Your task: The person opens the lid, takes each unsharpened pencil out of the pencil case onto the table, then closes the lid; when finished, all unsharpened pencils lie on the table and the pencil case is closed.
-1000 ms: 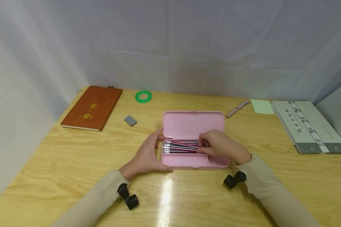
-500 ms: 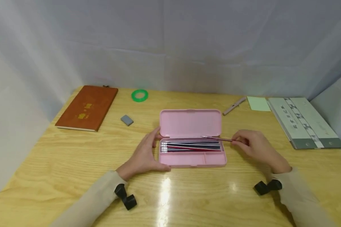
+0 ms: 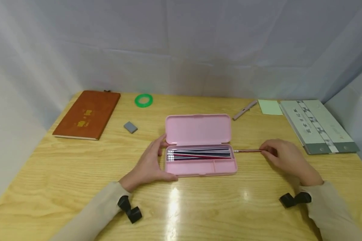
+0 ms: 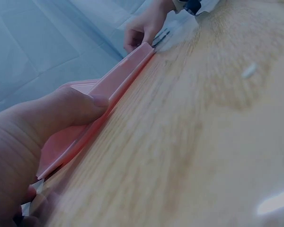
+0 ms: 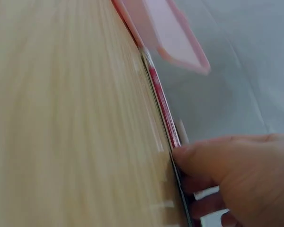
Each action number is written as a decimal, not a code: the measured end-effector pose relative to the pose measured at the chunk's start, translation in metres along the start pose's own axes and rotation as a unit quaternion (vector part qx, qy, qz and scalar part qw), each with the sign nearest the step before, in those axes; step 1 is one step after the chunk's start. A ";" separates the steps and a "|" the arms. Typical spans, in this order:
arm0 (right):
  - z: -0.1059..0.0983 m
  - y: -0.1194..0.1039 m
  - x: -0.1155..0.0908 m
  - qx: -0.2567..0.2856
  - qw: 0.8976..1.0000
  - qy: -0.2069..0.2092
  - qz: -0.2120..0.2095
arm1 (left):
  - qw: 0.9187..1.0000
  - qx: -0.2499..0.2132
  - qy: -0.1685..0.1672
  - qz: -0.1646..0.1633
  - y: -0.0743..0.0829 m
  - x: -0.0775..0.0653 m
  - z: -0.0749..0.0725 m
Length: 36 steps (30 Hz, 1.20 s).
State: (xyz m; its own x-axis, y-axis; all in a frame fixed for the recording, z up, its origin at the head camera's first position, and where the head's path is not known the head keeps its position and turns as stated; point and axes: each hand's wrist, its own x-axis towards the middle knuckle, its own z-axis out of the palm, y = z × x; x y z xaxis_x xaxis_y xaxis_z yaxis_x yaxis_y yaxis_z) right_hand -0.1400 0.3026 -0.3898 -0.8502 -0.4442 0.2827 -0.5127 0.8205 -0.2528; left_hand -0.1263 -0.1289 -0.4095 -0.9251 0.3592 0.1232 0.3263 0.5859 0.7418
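Note:
A pink pencil case (image 3: 190, 166) lies with its lid (image 3: 198, 129) folded back. Several striped pencils (image 3: 202, 154) fill its long rear compartment, their silver ends to the left. My left hand (image 3: 147, 165) holds the case's left end, thumb along the front edge and fingers at the back; the left wrist view shows the thumb (image 4: 85, 106) against its side. To the right of the case, my right hand (image 3: 285, 157) pinches a reddish pencil (image 3: 248, 151). Its silver end points left at the case's right side, and in the right wrist view the pencil (image 5: 165, 111) runs close along the tabletop.
At the left lie a brown notebook (image 3: 87, 115), a grey eraser (image 3: 130, 127) and a green tape ring (image 3: 143, 100). A pen (image 3: 245, 110), pale green sticky notes (image 3: 270, 107) and a grey-green book (image 3: 318, 127) lie at the back right.
My right hand has drawn a pencil out of the case, moved it rightward and lowered it beside the case. The left hand keeps its hold; the head view has shifted slightly.

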 end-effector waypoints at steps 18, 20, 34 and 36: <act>0.044 -0.114 0.090 0.088 0.983 -0.074 -0.142 | 1.000 -0.001 -0.003 0.004 0.000 0.002 -0.001; 0.047 -0.121 0.095 0.078 0.983 -0.086 -0.142 | 1.000 -0.004 -0.004 0.002 0.001 0.002 -0.001; 0.042 -0.126 0.090 0.070 0.988 -0.076 -0.115 | 1.000 0.000 0.000 0.003 0.001 0.001 -0.002; 0.037 -0.120 0.081 0.065 0.990 -0.052 -0.110 | 1.000 0.001 0.002 0.005 0.000 0.001 -0.002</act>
State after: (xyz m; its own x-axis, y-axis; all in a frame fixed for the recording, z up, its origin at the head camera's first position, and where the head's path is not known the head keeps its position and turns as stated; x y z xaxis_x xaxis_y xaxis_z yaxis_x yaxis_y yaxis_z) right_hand -0.1519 0.1543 -0.3709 -0.7204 -0.6473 0.2490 -0.6923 0.6496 -0.3142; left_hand -0.1271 -0.1296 -0.4081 -0.9224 0.3622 0.1342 0.3368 0.5840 0.7386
